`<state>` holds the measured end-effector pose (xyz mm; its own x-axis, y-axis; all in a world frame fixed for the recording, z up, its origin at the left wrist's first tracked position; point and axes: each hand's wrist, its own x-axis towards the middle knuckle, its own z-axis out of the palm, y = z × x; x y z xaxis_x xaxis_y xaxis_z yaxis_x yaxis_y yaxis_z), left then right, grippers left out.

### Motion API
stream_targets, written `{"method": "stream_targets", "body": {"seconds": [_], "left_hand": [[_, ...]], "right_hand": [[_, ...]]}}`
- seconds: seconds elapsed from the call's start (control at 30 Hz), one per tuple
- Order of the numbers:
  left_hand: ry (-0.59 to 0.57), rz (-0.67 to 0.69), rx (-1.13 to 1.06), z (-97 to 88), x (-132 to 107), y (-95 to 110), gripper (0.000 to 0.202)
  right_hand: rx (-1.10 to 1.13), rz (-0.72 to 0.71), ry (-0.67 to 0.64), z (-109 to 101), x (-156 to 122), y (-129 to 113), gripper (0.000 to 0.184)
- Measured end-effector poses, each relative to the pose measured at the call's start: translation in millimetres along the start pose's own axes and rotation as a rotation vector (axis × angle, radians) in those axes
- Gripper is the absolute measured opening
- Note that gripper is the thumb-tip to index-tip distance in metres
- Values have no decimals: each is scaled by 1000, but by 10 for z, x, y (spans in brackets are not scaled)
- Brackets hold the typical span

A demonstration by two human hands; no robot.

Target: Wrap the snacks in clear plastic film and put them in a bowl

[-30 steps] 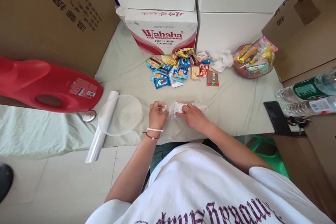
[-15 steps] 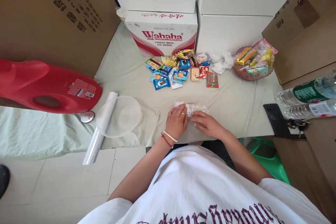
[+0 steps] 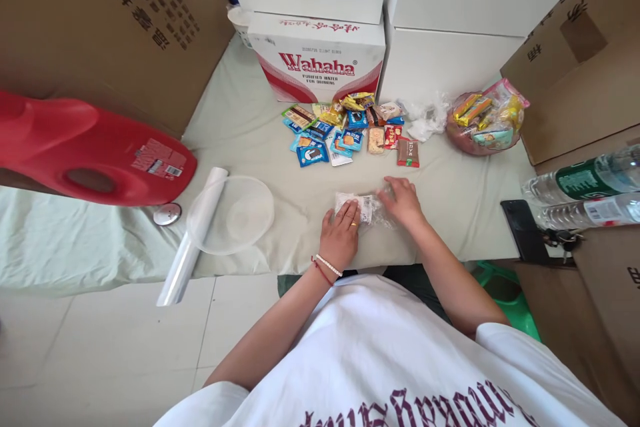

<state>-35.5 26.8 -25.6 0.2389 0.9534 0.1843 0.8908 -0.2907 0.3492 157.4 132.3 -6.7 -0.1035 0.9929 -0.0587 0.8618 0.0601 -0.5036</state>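
On the cloth in front of me lies a crinkled clear plastic bag point(image 3: 369, 209) with a printed white label. My left hand point(image 3: 341, 230) rests flat on its left part, fingers stretched out over it. At the bag's right end is my right hand point(image 3: 401, 202), its fingers apart and slightly bent; whether the fingertips touch the plastic I cannot tell. Beyond the hands, a pile of small wrapped snacks point(image 3: 311, 153) is spread out, with a brown packet point(image 3: 408, 152) at its right side.
To the left are a clear round lid point(image 3: 250, 213) over a plastic film roll point(image 3: 193, 240), and a red jug point(image 3: 125, 160). A snack bowl point(image 3: 457, 137), a phone point(image 3: 523, 230), keys and water bottles point(image 3: 595, 173) are on the right. A Wahaha box point(image 3: 320, 60) stands behind.
My right hand has shifted right and away from me, from the bag's middle to its right end. My left hand still lies on the bag, now flatter. The view has shifted slightly.
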Motion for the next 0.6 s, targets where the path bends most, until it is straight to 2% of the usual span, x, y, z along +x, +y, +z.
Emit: {"method": "stream_targets", "body": {"seconds": [0.07,0.13,0.2,0.3,0.37,0.47,0.53,0.6], "left_hand": [[27,-20,-30,-6,-22,6,62],[52,-44,-47,-3,-40,15,63],[53,-63,-59,5,-44,25,61],[20,-61,-64,17,-13,26,58],[-2,-28,-59,21,28,4,55],[-4,29,-62,11,70,-79,46],[40,36,-82,-17,36,-172,40],[115,27,-132,-67,-86,-289,42]], "right_hand": [[-125,-25,-140,16,-137,0,50],[-187,-48,-197,3,-317,47,41],[-152,-61,-170,-44,-473,94,29],[20,-117,-66,-125,-563,30,26],[98,-195,-36,-132,-521,-151,28],[44,-296,-138,-28,-371,-552,31],[-68,-353,-218,90,-280,-797,29],[-173,-416,-230,199,-246,-952,27]]}}
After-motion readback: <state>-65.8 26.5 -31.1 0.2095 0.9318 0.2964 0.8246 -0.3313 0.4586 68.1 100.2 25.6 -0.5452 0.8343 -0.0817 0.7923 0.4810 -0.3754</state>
